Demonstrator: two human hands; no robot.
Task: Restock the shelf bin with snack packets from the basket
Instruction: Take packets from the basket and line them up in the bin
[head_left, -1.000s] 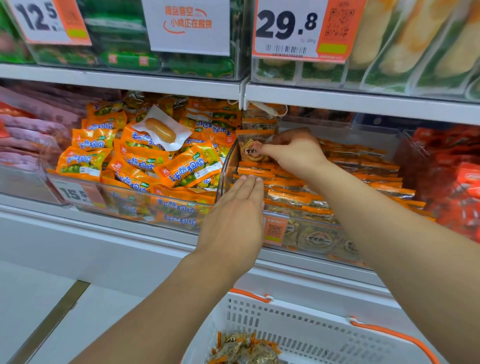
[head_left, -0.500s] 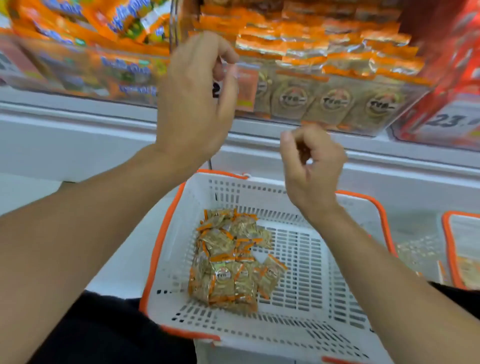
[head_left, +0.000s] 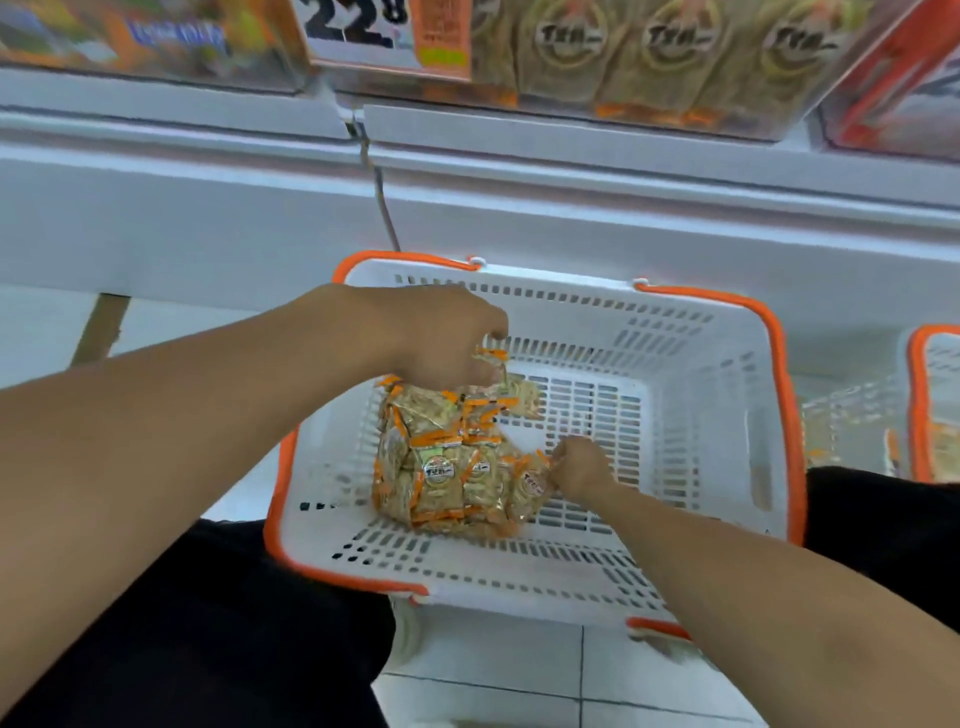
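A white basket (head_left: 691, 415) with an orange rim stands on the floor below the shelf. A pile of tan snack packets (head_left: 447, 467) with orange edges lies in its left half. My left hand (head_left: 441, 332) is over the far end of the pile and pinches a packet (head_left: 493, 364) at its top. My right hand (head_left: 582, 465) is down in the basket at the pile's right side, fingers curled round a packet (head_left: 535, 486). The clear shelf bin (head_left: 649, 62) with the same packets runs along the top of the view.
A price tag reading 22.8 (head_left: 363, 26) hangs on the bin's front. The white shelf ledge (head_left: 519, 171) overhangs the basket's far side. A second orange-rimmed basket (head_left: 935, 400) stands at the right edge. Dark trouser legs flank the basket on both sides.
The view has tilted down from the shelf to the basket. Both hands have dropped from in front of the bin into the basket and taken hold of packets.
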